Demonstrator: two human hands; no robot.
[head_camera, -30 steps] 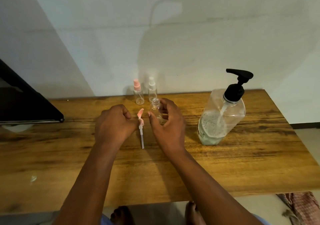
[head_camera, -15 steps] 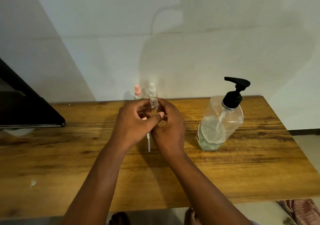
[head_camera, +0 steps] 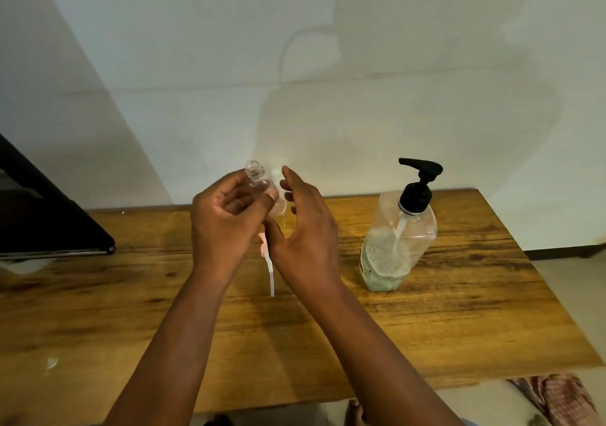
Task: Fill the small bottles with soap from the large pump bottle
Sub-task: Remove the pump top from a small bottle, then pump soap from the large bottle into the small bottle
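Left hand (head_camera: 226,225): fingers curled round 1 small open bottle (head_camera: 257,179), lifted off the table (head_camera: 459,310), mouth up, likely so soap can go in.
Right hand (head_camera: 305,225): fingers loosely spread just beside the bottle, gripping nothing; probably free to work the pump.
Spray cap (head_camera: 266,255): 1, pink head with white tube, lying on the table between the hands, apparently set aside to clear the bottle's neck.
Pump bottle (head_camera: 398,238): 1, upright to the right, well apart from the hands, partly full.
Other small bottles: 1 white-topped bottle (head_camera: 277,192) shows behind the hands; any more are hidden.
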